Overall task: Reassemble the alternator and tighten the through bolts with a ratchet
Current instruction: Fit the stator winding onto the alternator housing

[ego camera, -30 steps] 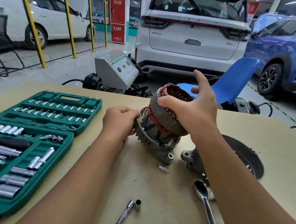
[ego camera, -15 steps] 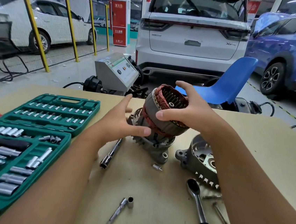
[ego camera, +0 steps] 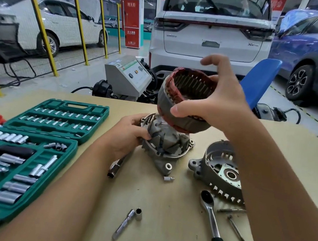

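stator tilted, bore up-left, R hand gripping

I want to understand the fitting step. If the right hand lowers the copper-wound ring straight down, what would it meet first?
Most likely the rotor, standing in the housing half that the left hand steadies. The right hand holds the stator ring tilted just above it; its low edge seems nearest, though depth is unclear.

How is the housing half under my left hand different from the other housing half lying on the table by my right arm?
The held housing half has the rotor in it, gripped by the left hand. The loose housing half lies untouched and empty, its bearing seat showing. Both are grey cast metal with mounting ears.
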`<state>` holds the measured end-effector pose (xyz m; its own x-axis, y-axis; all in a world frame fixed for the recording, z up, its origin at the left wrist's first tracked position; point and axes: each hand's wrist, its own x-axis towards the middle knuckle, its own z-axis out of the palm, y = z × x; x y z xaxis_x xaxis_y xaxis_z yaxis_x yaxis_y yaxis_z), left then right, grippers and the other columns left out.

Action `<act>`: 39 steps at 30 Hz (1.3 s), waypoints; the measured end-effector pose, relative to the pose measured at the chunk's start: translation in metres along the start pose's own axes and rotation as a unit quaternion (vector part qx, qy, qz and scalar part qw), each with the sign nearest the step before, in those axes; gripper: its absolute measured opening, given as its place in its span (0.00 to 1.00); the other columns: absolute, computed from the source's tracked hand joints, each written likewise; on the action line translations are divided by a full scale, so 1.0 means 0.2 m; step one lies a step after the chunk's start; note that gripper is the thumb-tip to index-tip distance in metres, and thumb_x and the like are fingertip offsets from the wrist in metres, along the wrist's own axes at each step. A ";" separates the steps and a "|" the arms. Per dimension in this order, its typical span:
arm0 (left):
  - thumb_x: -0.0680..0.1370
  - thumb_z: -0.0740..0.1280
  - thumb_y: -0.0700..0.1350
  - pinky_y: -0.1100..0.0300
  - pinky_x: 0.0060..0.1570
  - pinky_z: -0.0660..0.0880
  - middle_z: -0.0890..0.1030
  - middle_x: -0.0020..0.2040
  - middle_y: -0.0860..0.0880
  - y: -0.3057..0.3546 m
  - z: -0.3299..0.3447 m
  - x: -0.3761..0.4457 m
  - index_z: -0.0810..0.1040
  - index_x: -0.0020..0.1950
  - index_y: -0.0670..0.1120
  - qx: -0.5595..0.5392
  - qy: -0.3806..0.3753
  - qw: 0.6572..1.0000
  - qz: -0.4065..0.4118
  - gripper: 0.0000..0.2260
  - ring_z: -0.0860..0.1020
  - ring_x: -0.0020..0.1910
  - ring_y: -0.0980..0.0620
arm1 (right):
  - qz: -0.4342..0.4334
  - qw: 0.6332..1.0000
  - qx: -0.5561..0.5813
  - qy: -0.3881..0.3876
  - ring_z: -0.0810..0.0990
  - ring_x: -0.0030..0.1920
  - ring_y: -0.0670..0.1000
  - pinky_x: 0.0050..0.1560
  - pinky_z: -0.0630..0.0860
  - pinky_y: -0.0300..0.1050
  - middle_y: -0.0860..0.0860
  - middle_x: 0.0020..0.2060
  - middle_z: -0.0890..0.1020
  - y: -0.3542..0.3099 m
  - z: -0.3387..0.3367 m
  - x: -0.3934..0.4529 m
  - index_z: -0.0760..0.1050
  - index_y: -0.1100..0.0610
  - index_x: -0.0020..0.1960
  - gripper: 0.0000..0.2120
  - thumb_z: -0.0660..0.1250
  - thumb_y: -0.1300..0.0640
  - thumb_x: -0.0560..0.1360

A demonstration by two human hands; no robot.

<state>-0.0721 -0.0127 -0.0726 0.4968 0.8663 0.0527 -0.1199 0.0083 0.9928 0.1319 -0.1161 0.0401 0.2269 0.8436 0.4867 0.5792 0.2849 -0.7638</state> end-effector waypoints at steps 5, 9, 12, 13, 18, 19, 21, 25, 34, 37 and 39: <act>0.64 0.71 0.26 0.50 0.41 0.83 0.85 0.54 0.40 0.04 -0.02 0.02 0.84 0.58 0.44 0.094 0.135 0.986 0.007 0.26 0.85 0.54 0.35 | 0.000 0.998 0.054 0.024 0.81 0.55 0.53 0.50 0.84 0.57 0.47 0.56 0.79 0.03 -0.03 -0.02 0.67 0.32 0.60 0.45 0.84 0.43 0.48; 0.70 0.75 0.33 0.45 0.56 0.82 0.84 0.59 0.51 0.13 -0.02 -0.04 0.83 0.61 0.55 0.207 0.102 0.972 0.029 0.25 0.82 0.60 0.48 | -0.012 0.999 0.029 -0.019 0.80 0.55 0.46 0.53 0.83 0.52 0.43 0.55 0.78 0.08 0.00 -0.05 0.66 0.34 0.60 0.45 0.83 0.44 0.47; 0.67 0.76 0.45 0.44 0.68 0.73 0.80 0.68 0.57 0.25 -0.03 -0.11 0.76 0.72 0.59 0.187 0.026 0.974 0.128 0.34 0.75 0.71 0.55 | -0.032 0.997 0.028 -0.058 0.82 0.52 0.48 0.53 0.83 0.53 0.46 0.53 0.80 0.09 0.03 -0.05 0.67 0.35 0.59 0.45 0.84 0.46 0.47; 0.65 0.78 0.48 0.44 0.68 0.72 0.78 0.72 0.59 0.29 -0.03 -0.12 0.72 0.75 0.60 0.205 -0.013 0.966 0.155 0.39 0.73 0.74 0.56 | -0.043 0.996 0.028 -0.069 0.82 0.52 0.49 0.53 0.83 0.54 0.47 0.54 0.80 0.09 0.04 -0.05 0.67 0.37 0.59 0.44 0.84 0.47 0.48; 0.55 0.87 0.57 0.72 0.66 0.67 0.70 0.69 0.76 0.34 0.04 -0.13 0.55 0.83 0.62 0.370 -0.069 0.902 0.213 0.63 0.68 0.72 0.71 | -0.120 0.988 -0.009 -0.102 0.81 0.53 0.53 0.50 0.82 0.56 0.48 0.54 0.80 0.07 0.09 -0.05 0.66 0.38 0.59 0.43 0.85 0.47 0.49; 0.54 0.88 0.55 0.76 0.64 0.66 0.71 0.68 0.76 0.32 0.06 -0.13 0.55 0.83 0.61 0.366 -0.068 0.901 0.223 0.64 0.69 0.71 0.71 | -0.134 0.985 -0.027 -0.106 0.80 0.52 0.53 0.49 0.81 0.55 0.48 0.53 0.79 0.07 0.10 -0.04 0.66 0.38 0.59 0.43 0.85 0.46 0.49; 0.52 0.88 0.55 0.76 0.64 0.67 0.72 0.67 0.73 0.28 0.09 -0.12 0.56 0.81 0.62 0.358 -0.057 0.899 0.245 0.64 0.72 0.70 0.68 | -0.149 0.981 -0.051 -0.109 0.78 0.52 0.52 0.49 0.80 0.53 0.46 0.52 0.78 0.09 0.09 -0.04 0.66 0.38 0.59 0.43 0.85 0.46 0.49; 0.53 0.86 0.57 0.71 0.65 0.70 0.75 0.67 0.65 0.26 0.13 -0.11 0.61 0.80 0.58 0.366 -0.026 0.889 0.273 0.59 0.74 0.69 0.64 | -0.150 0.982 -0.026 -0.115 0.79 0.52 0.52 0.50 0.80 0.52 0.48 0.53 0.79 0.14 0.06 -0.04 0.67 0.40 0.59 0.43 0.85 0.50 0.50; 0.53 0.86 0.54 0.75 0.61 0.69 0.76 0.63 0.68 0.23 0.13 -0.10 0.65 0.76 0.62 0.375 -0.013 0.880 0.290 0.54 0.75 0.66 0.65 | -0.157 0.979 -0.025 -0.126 0.80 0.55 0.52 0.52 0.80 0.55 0.47 0.54 0.79 0.19 0.07 -0.02 0.68 0.41 0.59 0.44 0.87 0.51 0.50; 0.53 0.85 0.54 0.73 0.62 0.70 0.77 0.63 0.66 0.23 0.13 -0.09 0.65 0.77 0.61 0.375 -0.011 0.880 0.291 0.54 0.76 0.67 0.63 | -0.158 0.978 -0.020 -0.131 0.80 0.56 0.51 0.53 0.81 0.53 0.47 0.55 0.79 0.20 0.07 -0.02 0.68 0.41 0.60 0.44 0.87 0.51 0.50; 0.54 0.85 0.54 0.72 0.63 0.71 0.77 0.64 0.65 0.22 0.12 -0.09 0.65 0.77 0.59 0.376 -0.012 0.878 0.295 0.54 0.76 0.67 0.62 | -0.158 0.978 -0.018 -0.137 0.79 0.57 0.50 0.54 0.81 0.52 0.47 0.56 0.78 0.20 0.07 -0.02 0.68 0.41 0.60 0.45 0.87 0.52 0.50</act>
<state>-0.0650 -0.0401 -0.0262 0.5571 0.5981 0.5762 0.2341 -0.7788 0.5820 0.1439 -0.1020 0.0020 -0.1840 0.8078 0.5600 0.6141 0.5393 -0.5762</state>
